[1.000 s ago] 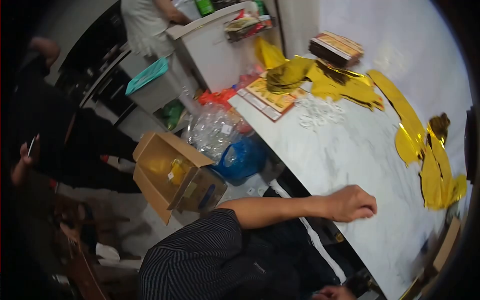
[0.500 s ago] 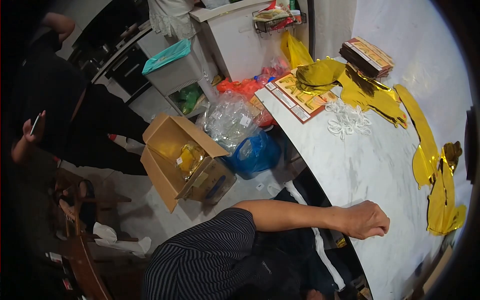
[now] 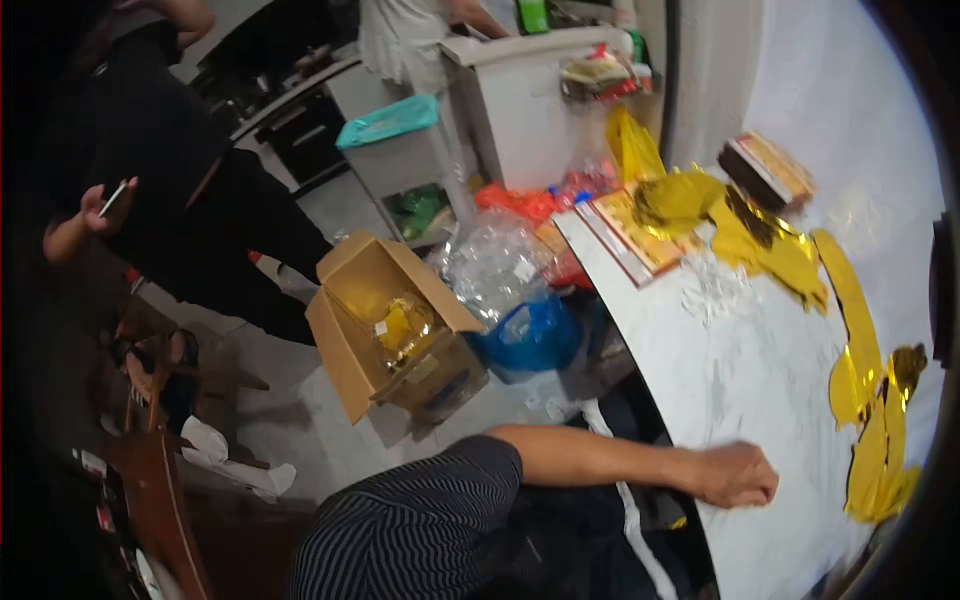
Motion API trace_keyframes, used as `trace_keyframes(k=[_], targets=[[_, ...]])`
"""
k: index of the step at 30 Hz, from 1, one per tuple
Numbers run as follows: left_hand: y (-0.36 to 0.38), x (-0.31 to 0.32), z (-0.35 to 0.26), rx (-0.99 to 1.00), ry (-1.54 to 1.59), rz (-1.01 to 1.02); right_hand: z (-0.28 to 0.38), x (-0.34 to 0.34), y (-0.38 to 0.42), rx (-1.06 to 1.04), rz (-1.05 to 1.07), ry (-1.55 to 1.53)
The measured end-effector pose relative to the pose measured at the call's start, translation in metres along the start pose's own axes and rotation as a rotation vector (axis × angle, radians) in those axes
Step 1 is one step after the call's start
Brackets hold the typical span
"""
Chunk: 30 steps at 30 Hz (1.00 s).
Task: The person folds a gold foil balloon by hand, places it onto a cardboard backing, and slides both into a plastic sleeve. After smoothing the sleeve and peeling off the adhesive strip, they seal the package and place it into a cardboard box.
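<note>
My left hand (image 3: 738, 474) rests on the white marble-patterned table (image 3: 730, 390), its fingers curled into a loose fist. No object shows in it, though motion blurs the fingers. Farther along the table lies a tangle of white string (image 3: 718, 287). Flat gold foil balloons (image 3: 765, 250) lie behind the string, and another gold foil piece (image 3: 880, 440) is spread to the right of my hand. A printed flat package (image 3: 632, 240) is at the table's far left corner, near a stack of similar packages (image 3: 768, 170). My right hand is out of view.
On the floor left of the table stand an open cardboard box (image 3: 400, 330) with gold foil inside, a blue plastic bag (image 3: 530, 335) and clear plastic bags (image 3: 490, 255). A grey bin (image 3: 395, 150) stands behind. A person in dark clothes (image 3: 160, 150) holds a thin white object.
The view has swung, so the room and table things appear lower and farther right. My left hand stays curled on the table. The other person's hand has risen slightly in view.
</note>
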<state>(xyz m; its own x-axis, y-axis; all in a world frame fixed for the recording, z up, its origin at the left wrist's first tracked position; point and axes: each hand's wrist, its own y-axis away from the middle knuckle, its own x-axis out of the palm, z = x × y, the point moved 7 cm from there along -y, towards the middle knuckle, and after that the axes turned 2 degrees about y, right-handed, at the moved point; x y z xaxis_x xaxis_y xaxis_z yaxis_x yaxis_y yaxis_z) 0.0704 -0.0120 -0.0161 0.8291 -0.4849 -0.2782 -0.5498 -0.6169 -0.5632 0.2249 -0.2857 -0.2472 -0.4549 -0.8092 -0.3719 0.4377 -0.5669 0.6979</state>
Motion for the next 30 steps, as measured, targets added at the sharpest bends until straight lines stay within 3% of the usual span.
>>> trace_keyframes(k=[1,6,10,15,17,30], targets=[[-0.001,-0.001,0.0,-0.004,0.018,-0.028,0.035,-0.023,-0.016,-0.038,-0.002,0.016],[-0.005,0.0,0.003,-0.071,0.042,-0.08,0.03,-0.05,-0.069,-0.138,0.023,0.078],[-0.009,0.002,0.01,-0.184,0.258,-0.037,0.038,-0.087,-0.102,-0.212,0.078,0.143],[-0.012,-0.005,0.011,-0.256,0.243,-0.115,0.062,-0.106,-0.141,-0.327,0.186,0.209],[-0.011,0.001,0.012,-0.36,0.139,0.1,0.077,-0.107,-0.155,-0.377,0.225,0.228],[-0.005,0.006,0.012,-0.264,0.066,0.017,0.107,-0.051,-0.157,-0.413,0.32,0.246]])
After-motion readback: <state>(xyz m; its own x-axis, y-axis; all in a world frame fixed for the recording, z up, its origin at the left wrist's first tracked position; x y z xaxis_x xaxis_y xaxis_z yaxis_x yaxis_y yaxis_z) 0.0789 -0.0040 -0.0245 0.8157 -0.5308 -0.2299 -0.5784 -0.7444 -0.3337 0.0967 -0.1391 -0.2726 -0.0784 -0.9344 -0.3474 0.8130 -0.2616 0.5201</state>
